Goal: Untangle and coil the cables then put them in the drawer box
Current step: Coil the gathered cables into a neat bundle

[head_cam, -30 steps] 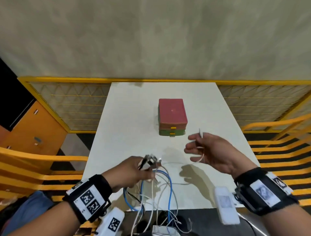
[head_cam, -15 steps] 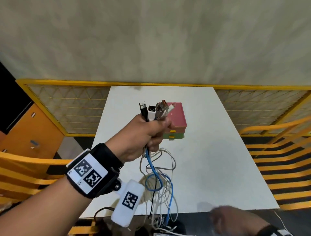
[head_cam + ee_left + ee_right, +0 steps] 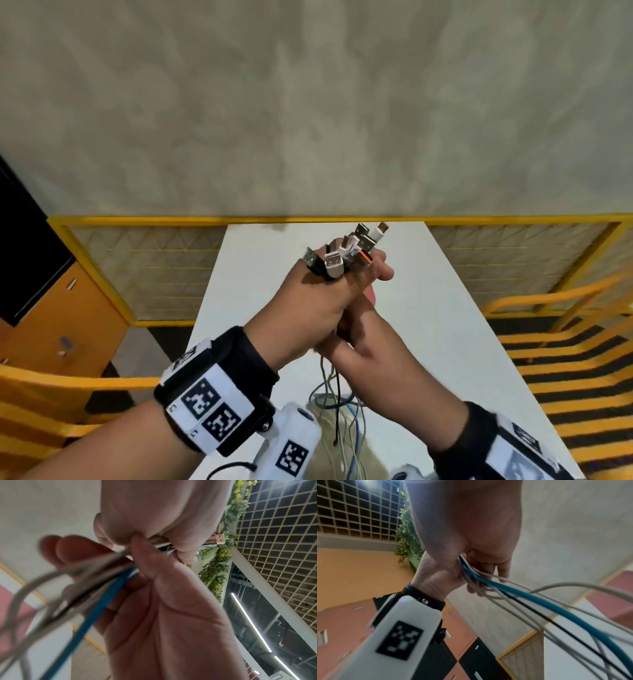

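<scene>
The left hand [image 3: 310,305] holds the bundle of cables [image 3: 342,404] fisted above the white table [image 3: 445,325], connectors [image 3: 346,253] fanning upward. The right hand [image 3: 363,335] wraps the strands just below it; the drawer box is almost wholly hidden behind both hands.

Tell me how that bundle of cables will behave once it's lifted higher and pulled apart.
The cables look floppy: below the left hand and right hand they hang in loose loops. They probably snag, since the blue cable crosses grey and black strands. The plugs seem light and stiff, standing fanned above the fist.
</scene>
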